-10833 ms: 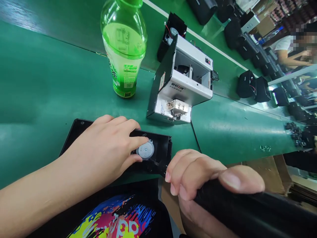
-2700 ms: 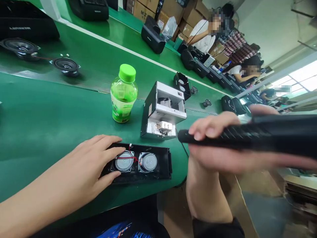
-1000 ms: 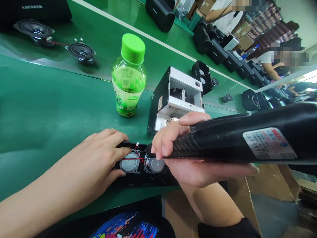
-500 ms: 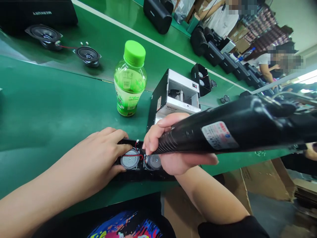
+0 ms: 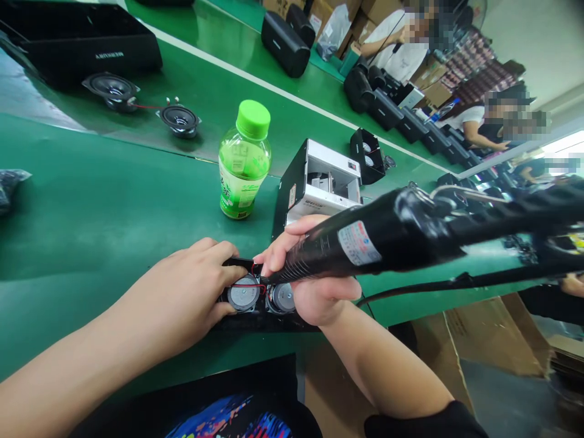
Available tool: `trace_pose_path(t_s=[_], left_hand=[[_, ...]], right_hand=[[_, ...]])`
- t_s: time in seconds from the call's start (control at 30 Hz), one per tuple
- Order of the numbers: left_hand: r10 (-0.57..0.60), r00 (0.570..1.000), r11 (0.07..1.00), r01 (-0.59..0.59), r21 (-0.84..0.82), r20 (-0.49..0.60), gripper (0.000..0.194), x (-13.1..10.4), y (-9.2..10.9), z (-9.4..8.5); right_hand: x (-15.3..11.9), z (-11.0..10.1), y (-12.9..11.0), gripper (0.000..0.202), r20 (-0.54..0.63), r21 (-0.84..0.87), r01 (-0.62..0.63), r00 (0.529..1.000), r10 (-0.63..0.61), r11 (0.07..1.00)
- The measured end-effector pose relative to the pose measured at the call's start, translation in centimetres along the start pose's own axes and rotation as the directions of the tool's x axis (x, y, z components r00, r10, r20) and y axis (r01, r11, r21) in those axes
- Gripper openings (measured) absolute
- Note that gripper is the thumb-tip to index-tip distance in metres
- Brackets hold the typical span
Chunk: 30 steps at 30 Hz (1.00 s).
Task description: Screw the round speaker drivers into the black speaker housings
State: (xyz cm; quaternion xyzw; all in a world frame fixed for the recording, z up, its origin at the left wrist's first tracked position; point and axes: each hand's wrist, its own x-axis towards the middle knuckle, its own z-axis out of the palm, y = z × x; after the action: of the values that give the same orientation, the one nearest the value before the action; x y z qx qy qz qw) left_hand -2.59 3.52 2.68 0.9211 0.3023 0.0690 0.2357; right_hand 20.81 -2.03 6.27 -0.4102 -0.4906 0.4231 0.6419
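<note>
My right hand [image 5: 314, 274] is wrapped round a black electric screwdriver [image 5: 351, 243] with a white and red label. Its tip end points down at a black speaker housing [image 5: 255, 322] on the green table. Two round drivers sit in the housing: a left one [image 5: 244, 293] and a right one [image 5: 281, 297], with red wires between them. My left hand [image 5: 205, 286] grips the housing's left part, thumb and fingers around the left driver's edge. The screwdriver's exact tip is hard to make out.
A green-capped bottle [image 5: 245, 164] and a silver and black machine [image 5: 319, 182] stand beyond my hands. Loose speaker drivers [image 5: 179, 120] lie at the back left near a black housing [image 5: 86, 55]. People work at the far right among speaker boxes [image 5: 387, 109].
The view has shifted, so table items appear lower and further right. The screwdriver appears a little further left and its cable now shows below it. My left hand keeps its hold.
</note>
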Motion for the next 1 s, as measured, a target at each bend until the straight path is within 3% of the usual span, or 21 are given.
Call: trace_pose_path(t_s=[0.13, 0.2, 0.27, 0.33, 0.37, 0.5, 0.6, 0.77, 0.9, 1.0], left_hand=[[-0.011, 1.000, 1.000, 0.011, 0.000, -0.025, 0.035, -0.3, 0.1, 0.3], [0.003, 0.999, 1.000, -0.003, -0.005, -0.049, 0.036, -0.4, -0.1, 0.5], [0.028, 0.997, 1.000, -0.029, -0.008, -0.065, 0.037, -0.5, -0.5, 0.6], [0.043, 0.996, 0.999, -0.044, -0.006, -0.079, 0.036, -0.5, -0.8, 0.8], [0.045, 0.995, 0.999, -0.046, -0.005, -0.089, 0.035, -0.5, -0.8, 1.0], [0.041, 0.994, 0.999, -0.043, -0.016, -0.101, 0.031, -0.5, -0.1, 1.4], [0.046, 0.996, 0.999, -0.048, -0.025, -0.076, 0.030, -0.2, 0.8, 1.6], [0.078, 0.987, 0.993, -0.088, -0.073, -0.138, 0.043, -0.2, 0.6, 1.9], [0.095, 0.955, 0.979, -0.140, -0.145, -0.281, 0.042, -0.6, 0.0, 1.8], [0.058, 0.915, 0.982, -0.125, -0.145, -0.399, 0.045, 0.2, 1.0, 1.1]], right_hand=[[0.9, -1.2, -6.2, 0.069, -0.139, 0.100, 0.094, 0.987, -0.079, 0.991], [1.8, -2.3, -9.5, 0.056, -0.216, -0.032, 0.163, 0.962, -0.166, 0.986], [2.9, -3.3, -11.1, 0.056, -0.297, -0.188, 0.274, 0.899, -0.320, 0.943], [4.1, -3.8, -10.8, 0.068, -0.330, -0.255, 0.352, 0.844, -0.423, 0.901], [4.6, -3.8, -10.1, 0.075, -0.330, -0.255, 0.363, 0.839, -0.433, 0.896], [5.6, -3.4, -7.3, 0.085, -0.285, -0.257, 0.292, 0.888, -0.361, 0.921], [5.8, -3.3, -6.7, 0.089, -0.282, -0.232, 0.248, 0.908, -0.309, 0.941], [5.8, -3.4, -7.3, 0.087, -0.308, -0.159, 0.237, 0.910, -0.276, 0.958], [4.5, -2.9, -8.7, 0.079, -0.322, -0.110, 0.204, 0.919, -0.229, 0.973], [3.2, -2.8, -10.4, 0.077, -0.331, -0.077, 0.160, 0.927, -0.176, 0.984]])
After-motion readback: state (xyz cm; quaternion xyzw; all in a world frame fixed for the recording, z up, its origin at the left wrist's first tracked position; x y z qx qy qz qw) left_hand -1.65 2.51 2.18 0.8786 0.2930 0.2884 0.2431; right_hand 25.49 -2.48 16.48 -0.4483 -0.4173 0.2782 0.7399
